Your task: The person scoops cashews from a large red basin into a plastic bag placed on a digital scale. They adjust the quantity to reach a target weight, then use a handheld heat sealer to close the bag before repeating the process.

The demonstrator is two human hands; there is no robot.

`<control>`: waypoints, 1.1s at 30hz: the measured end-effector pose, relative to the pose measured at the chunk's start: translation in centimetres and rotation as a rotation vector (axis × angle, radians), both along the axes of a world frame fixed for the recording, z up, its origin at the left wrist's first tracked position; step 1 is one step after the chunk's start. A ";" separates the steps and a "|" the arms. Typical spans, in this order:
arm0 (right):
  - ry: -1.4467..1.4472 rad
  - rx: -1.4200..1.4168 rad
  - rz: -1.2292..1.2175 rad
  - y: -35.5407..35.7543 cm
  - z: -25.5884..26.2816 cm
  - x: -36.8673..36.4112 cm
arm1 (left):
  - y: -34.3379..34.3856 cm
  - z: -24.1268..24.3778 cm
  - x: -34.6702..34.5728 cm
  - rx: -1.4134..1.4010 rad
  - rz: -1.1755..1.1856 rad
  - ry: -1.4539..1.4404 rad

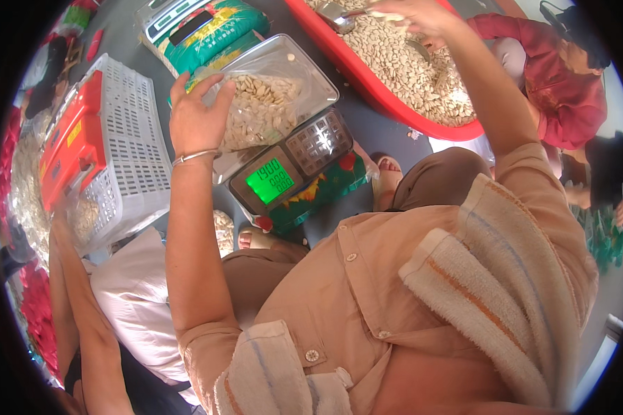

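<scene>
My left hand, a bangle on its wrist, is at the left edge of a clear plastic bag partly filled with pale seeds, apparently pumpkin seeds in the shell. Its fingers are spread, with the bag's film beside them. The bag rests on the metal pan of a digital scale, whose green display is lit. At the top, my right hand grips the handle of a metal scoop over loose seeds in a large red tub. Some of its fingers are blurred.
A co-worker in red sits right of the tub; a second scoop is in its seeds. A white plastic crate with a red object stands left, near another person's arms. Green printed sacks lie behind and under the scale.
</scene>
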State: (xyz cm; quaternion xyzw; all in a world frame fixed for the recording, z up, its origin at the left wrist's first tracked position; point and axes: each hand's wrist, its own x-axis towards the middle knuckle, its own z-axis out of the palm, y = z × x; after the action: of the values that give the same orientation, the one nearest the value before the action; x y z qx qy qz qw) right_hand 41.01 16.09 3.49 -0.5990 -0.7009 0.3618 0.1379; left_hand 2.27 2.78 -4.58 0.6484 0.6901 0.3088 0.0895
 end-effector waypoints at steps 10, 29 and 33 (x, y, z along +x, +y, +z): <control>-0.327 0.584 0.353 1.9 -3.6 -3.7 | 0.4 -1.0 -0.1 -0.064 -0.043 0.024; -0.357 0.249 0.853 -3.0 -14.4 -27.0 | 1.3 -0.2 -2.0 -0.288 0.062 -0.635; -0.177 0.291 0.867 -0.8 -16.1 -25.8 | 1.7 -1.5 -2.0 -0.122 -0.040 -0.420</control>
State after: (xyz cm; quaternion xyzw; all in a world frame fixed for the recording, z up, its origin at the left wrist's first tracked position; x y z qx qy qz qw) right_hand 15.20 15.24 -12.65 -0.2536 -0.9392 0.2316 -0.0038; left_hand 0.25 4.51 -6.12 0.5768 0.6607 0.3929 0.2765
